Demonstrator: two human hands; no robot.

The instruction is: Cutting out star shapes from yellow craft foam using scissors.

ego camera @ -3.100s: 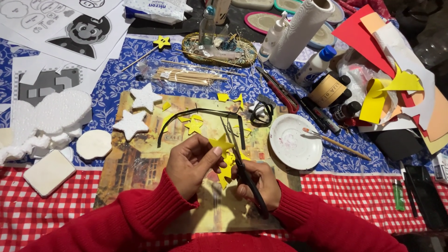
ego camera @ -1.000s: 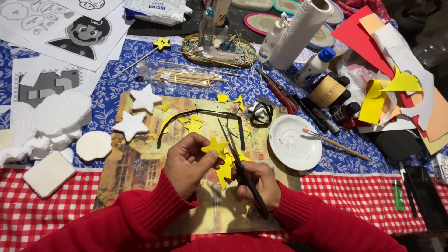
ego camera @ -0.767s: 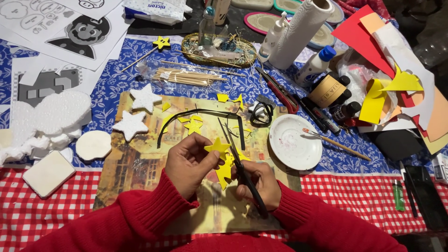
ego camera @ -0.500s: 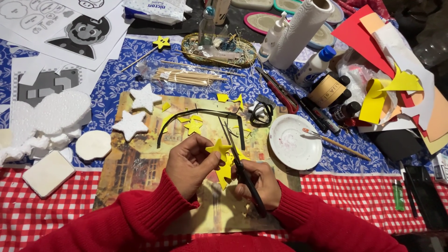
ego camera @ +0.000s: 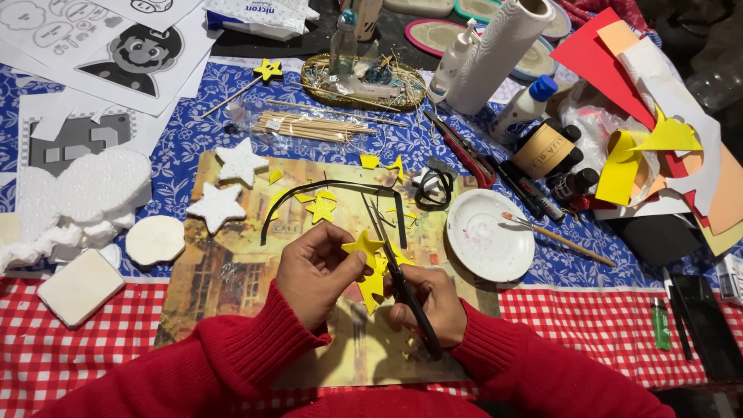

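Note:
My left hand (ego camera: 317,271) pinches a yellow foam star piece (ego camera: 365,248) over a picture placemat (ego camera: 232,271). Black scissors (ego camera: 402,282) are gripped in my right hand (ego camera: 429,302), their blades pointing away from me and cutting along the right edge of the yellow foam. More yellow foam (ego camera: 373,285) hangs below the star between my two hands. Both arms wear red knit sleeves. A small cut yellow star (ego camera: 321,207) lies on the mat just beyond my hands, inside a curved black strip (ego camera: 309,193).
Two white foam stars (ego camera: 232,174) and white foam blocks (ego camera: 77,193) lie left. A white plate (ego camera: 489,236) with a paintbrush (ego camera: 557,238) sits right. Wooden skewers (ego camera: 309,125), a wicker tray (ego camera: 360,81), paper towel roll (ego camera: 499,50), bottles and coloured paper sheets (ego camera: 642,93) crowd the far side.
The yellow foam has been turned slightly in my left hand while the scissors keep cutting; both hands stay in the same place over the mat.

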